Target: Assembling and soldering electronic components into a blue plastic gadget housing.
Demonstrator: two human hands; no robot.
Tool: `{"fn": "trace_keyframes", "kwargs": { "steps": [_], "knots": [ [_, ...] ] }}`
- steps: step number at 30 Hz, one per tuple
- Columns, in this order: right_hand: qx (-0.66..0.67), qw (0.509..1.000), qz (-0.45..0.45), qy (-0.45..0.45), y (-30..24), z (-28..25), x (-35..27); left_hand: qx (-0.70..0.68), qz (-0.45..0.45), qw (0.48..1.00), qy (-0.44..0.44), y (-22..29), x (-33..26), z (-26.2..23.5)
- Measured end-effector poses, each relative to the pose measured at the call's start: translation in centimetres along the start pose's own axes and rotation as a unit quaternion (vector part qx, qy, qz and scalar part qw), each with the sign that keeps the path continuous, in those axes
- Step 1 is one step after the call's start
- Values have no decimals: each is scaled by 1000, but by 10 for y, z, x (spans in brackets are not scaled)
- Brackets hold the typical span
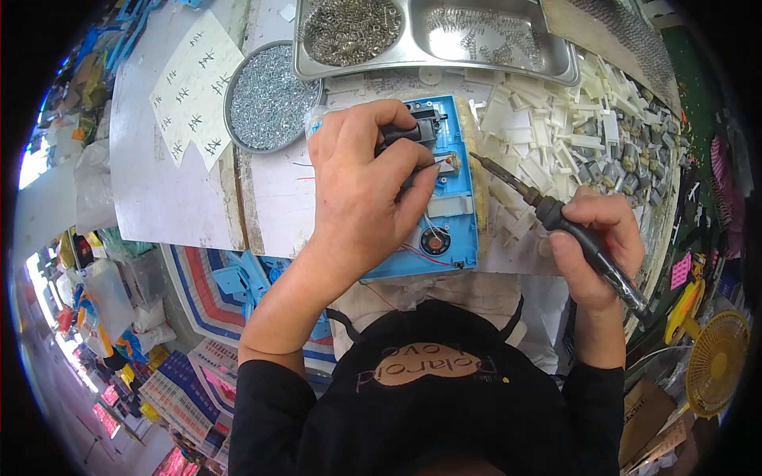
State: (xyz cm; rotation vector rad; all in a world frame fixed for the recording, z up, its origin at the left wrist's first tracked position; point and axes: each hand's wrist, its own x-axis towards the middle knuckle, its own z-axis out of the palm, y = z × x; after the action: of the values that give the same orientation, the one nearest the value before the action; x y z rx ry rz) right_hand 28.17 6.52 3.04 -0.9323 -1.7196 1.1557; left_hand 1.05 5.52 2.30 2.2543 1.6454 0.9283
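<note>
Left hand [361, 186] lies over the blue plastic housing [456, 218], fingers curled down and pinching a small black part [413, 131] against its upper end; the palm hides much of the housing's left half. The housing sits flat near the front edge of the white worktop [159, 182], directly ahead of the person, with a round black component [435, 240] and thin red wires [413, 252] showing at its lower end. Right hand [599, 238] is closed in a fist around the dark handle of a soldering iron [556, 214]; the metal tip points up-left and ends just beside the housing's right edge, near the left thumb. Behind the housing: a round grey dish of small screws [270, 95], a divided steel tray [436, 36] with more small metal parts in both compartments, and a sheet of paper with handwriting [194, 87] to the left. A heap of white plastic pieces [556, 111] crowds the right side of the worktop, with small grey motors [627, 163] among them, close to the iron's shaft. Off the table at lower right stands a yellow fan [718, 361]; lower left shows loose blue plastic parts [238, 282] and cluttered floor stock, blurred toward the rim.
</note>
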Motion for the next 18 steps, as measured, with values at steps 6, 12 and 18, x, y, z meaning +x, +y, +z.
{"fn": "trace_keyframes", "kwargs": {
  "steps": [6,12,18],
  "knots": [
    [-2,1000,-1,1,-1,0,-1,7,-3,1000,-2,2,0,-1],
    [7,1000,1,-3,0,1,-2,15,10,1000,7,1,-3,-3],
    [3,1000,-19,5,1,1,-3,15,36,999,34,-1,-5,-1]
  ]
}}
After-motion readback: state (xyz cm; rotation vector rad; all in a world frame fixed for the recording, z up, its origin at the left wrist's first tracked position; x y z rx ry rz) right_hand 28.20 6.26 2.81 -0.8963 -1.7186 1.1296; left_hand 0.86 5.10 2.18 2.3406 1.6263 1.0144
